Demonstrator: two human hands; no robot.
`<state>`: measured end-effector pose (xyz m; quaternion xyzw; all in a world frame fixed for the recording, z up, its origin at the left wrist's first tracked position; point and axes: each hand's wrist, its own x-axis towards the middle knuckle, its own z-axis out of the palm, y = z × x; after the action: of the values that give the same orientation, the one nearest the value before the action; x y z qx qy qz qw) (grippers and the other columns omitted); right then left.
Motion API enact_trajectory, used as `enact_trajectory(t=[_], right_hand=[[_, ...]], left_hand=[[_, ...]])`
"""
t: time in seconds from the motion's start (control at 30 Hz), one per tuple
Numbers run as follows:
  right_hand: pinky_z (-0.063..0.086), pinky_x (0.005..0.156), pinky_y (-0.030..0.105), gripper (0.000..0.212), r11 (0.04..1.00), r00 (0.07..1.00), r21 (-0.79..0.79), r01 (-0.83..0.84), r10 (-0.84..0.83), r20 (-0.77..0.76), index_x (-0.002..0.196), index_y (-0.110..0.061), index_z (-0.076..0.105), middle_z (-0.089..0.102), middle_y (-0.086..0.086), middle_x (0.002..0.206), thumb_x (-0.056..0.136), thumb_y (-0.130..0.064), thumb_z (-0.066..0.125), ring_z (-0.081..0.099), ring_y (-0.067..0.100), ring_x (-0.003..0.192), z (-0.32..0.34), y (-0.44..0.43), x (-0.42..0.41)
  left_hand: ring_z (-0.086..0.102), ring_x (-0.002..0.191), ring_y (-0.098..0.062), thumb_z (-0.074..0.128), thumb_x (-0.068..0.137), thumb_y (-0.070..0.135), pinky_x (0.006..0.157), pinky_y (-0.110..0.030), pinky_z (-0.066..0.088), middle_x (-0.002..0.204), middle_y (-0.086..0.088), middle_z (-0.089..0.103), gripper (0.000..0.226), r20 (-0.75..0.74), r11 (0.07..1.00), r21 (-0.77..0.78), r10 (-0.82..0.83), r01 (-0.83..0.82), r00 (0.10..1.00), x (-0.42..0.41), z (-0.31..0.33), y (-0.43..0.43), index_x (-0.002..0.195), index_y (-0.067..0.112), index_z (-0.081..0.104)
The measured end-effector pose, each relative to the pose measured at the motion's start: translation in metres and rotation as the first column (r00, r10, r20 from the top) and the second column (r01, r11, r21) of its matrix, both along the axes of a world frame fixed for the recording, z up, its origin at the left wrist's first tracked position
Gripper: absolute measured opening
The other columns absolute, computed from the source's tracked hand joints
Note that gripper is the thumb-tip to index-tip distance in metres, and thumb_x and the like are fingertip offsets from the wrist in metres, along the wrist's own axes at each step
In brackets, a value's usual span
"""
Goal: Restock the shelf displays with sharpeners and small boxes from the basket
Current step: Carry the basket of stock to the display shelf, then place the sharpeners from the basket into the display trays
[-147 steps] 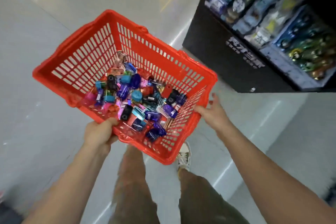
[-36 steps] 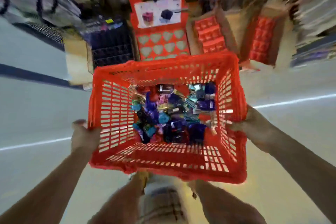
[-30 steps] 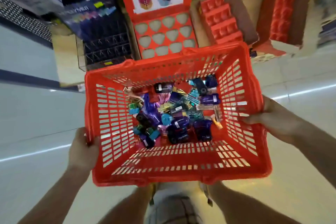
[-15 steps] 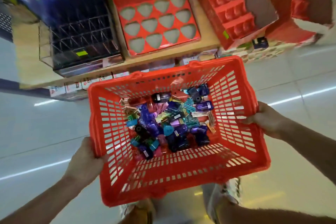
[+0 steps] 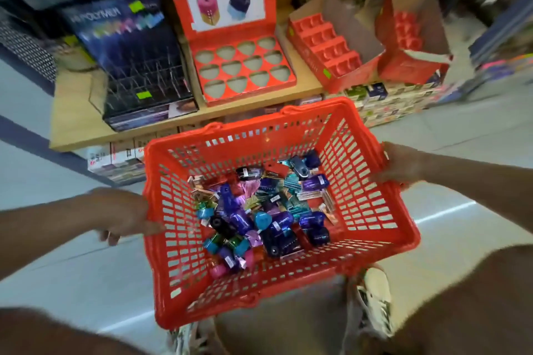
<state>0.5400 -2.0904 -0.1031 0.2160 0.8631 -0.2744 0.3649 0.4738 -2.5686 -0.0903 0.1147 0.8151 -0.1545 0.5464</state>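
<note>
- A wooden shelf (image 5: 75, 112) runs across the view beyond the basket's far rim, out past both grips.
- A red basket (image 5: 360, 181) hangs between the 2 hands, above the pale floor and tilted so its left side sits lower than its right.
- A dark display case (image 5: 138, 66) stands on the shelf, up and ahead of the left grip.
- A red display tray (image 5: 245, 66) with 12 heart-shaped holes and a printed back card stands just beside the case, straight ahead of the midpoint between the 2 grips.
- 2 red stepped boxes stand further right on the shelf: the nearer stepped box (image 5: 328, 49) ahead of the right grip, the tilted box (image 5: 409, 34) beyond it to the right.
- The sharpeners (image 5: 239, 222), mostly purple, blue and pink, lie heaped on the basket floor, between the grips and nearer the left one.
- The small boxes (image 5: 310, 194) lie in the same heap, on the side toward the right grip.
- The left hand (image 5: 124, 213) clasps the basket's left rim, thumb across the inner wall.
- The right hand (image 5: 401, 164) clasps the right rim, fingers curled round its edge.
- A pale shoe (image 5: 372, 297) shows under the near rim, below the right grip.
</note>
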Motion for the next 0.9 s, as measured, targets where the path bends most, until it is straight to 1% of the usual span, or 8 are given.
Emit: enact_trajectory(t=[0.13,0.23,0.3,0.37,0.53,0.7,0.8,0.9], right_hand=[[0.046,0.087,0.029,0.055,0.769,0.88,0.446,-0.458,0.464,0.103,0.137,-0.012,0.045,0.062,0.009,0.128,0.094,-0.043,0.057,0.059,0.026,0.113,0.067,-0.021,-0.003],[0.046,0.086,0.028,0.038,0.713,0.815,0.488,-0.503,0.579,-0.005,0.127,-0.012,0.06,0.069,0.009,0.116,0.095,-0.031,0.055,0.063,0.024,0.104,0.109,-0.043,-0.005],[0.048,0.08,0.028,0.032,0.726,0.789,0.468,-0.503,0.607,-0.093,0.122,-0.012,0.064,0.071,0.009,0.108,0.094,-0.025,0.055,0.064,0.022,0.093,0.125,-0.06,-0.005],[0.046,0.083,0.028,0.031,0.728,0.754,0.459,-0.51,0.635,-0.169,0.121,-0.012,0.065,0.067,0.009,0.118,0.093,-0.022,0.053,0.062,0.025,0.104,0.128,-0.077,-0.003],[0.047,0.082,0.025,0.026,0.921,0.826,0.19,-0.341,0.39,-0.406,0.111,-0.012,0.069,0.068,0.009,0.116,0.089,-0.01,0.055,0.063,0.024,0.102,0.072,-0.104,0.006],[0.042,0.06,0.023,0.033,0.992,0.95,0.029,-0.126,0.129,-0.283,0.122,-0.01,0.059,0.067,0.013,0.112,0.09,-0.009,0.057,0.059,0.024,0.083,-0.021,-0.102,0.027],[0.048,0.076,0.029,0.05,0.998,0.966,0.034,0.059,-0.049,-0.252,0.132,-0.018,0.051,0.067,0.009,0.113,0.086,-0.029,0.069,0.064,0.026,0.096,-0.072,-0.098,0.023],[0.041,0.099,0.035,0.064,0.993,0.966,0.093,0.078,-0.052,-0.255,0.144,-0.018,0.035,0.051,0.015,0.134,0.087,-0.026,0.065,0.051,0.035,0.121,-0.11,-0.098,-0.005]], left_hand=[[0.066,0.089,-0.016,0.042,0.092,0.045,0.071,-0.028,0.053,0.101,0.008,0.068,0.035,-0.405,0.907,-0.069,-0.407,0.416,0.819,0.008,0.026,0.029,0.117,0.029,0.06],[0.062,0.082,-0.022,0.047,0.088,0.029,0.069,-0.031,0.053,0.089,-0.001,0.063,0.017,-0.578,0.923,0.042,-0.29,0.383,0.763,0.012,0.055,0.06,0.089,0.016,0.058],[0.064,0.09,-0.026,0.048,0.086,0.026,0.07,-0.031,0.052,0.097,-0.007,0.068,0.021,-0.652,0.92,0.154,-0.18,0.361,0.737,0.018,0.068,0.077,0.092,0.012,0.063],[0.064,0.094,-0.028,0.048,0.084,0.021,0.073,-0.033,0.053,0.101,-0.007,0.069,0.025,-0.673,0.901,0.217,-0.14,0.375,0.726,0.029,0.069,0.095,0.099,0.016,0.067],[0.065,0.088,-0.029,0.048,0.083,0.012,0.075,-0.039,0.056,0.092,-0.008,0.068,0.022,-0.583,0.894,0.266,-0.148,0.36,0.799,0.054,0.029,0.138,0.092,0.013,0.067],[0.061,0.093,-0.029,0.046,0.085,0.01,0.078,-0.043,0.055,0.097,-0.01,0.065,0.022,-0.457,0.892,0.373,-0.063,0.255,0.887,0.072,-0.039,0.156,0.098,0.013,0.064],[0.052,0.113,-0.027,0.046,0.087,0.01,0.087,-0.044,0.052,0.117,-0.008,0.06,0.033,-0.405,0.874,0.458,0.043,0.161,0.913,0.062,-0.08,0.156,0.117,0.016,0.06],[0.035,0.134,-0.026,0.045,0.095,0.014,0.107,-0.038,0.039,0.145,-0.005,0.042,0.047,-0.379,0.84,0.537,0.162,0.074,0.911,0.033,-0.113,0.167,0.141,0.015,0.041]])
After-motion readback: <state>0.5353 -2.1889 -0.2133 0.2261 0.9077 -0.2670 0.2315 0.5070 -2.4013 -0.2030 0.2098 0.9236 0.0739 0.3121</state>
